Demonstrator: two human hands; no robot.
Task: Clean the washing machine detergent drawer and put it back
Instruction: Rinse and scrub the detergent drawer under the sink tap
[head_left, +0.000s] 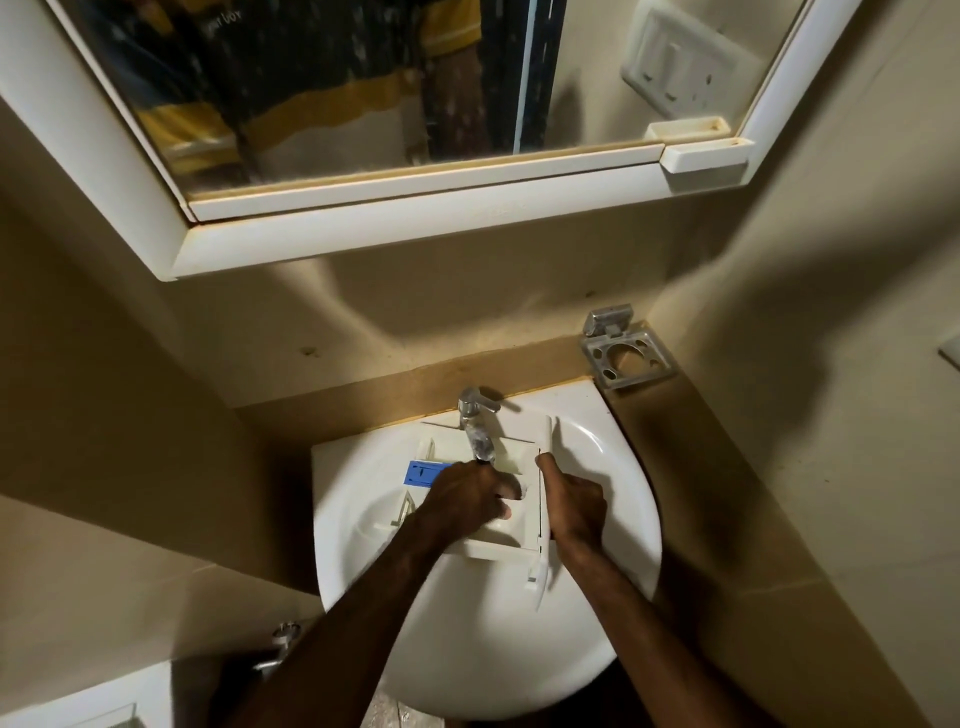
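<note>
**Rinsing the drawer in the basin**

The right hand (574, 506) grips the front panel of the detergent drawer (511, 457), thumb raised along its edge, steadying it. The left hand (470, 496) reaches into a compartment with fingers curled down, apparently rubbing the inside; whether it holds a cloth I cannot tell. The drawer lies across the white sink (613, 467), directly under the tap (475, 415), its blue insert (423, 473) showing at the left. Judged from this, the washing step is in hand. Next comes rinsing the remaining compartments, then carrying the drawer back to the machine.
</note>
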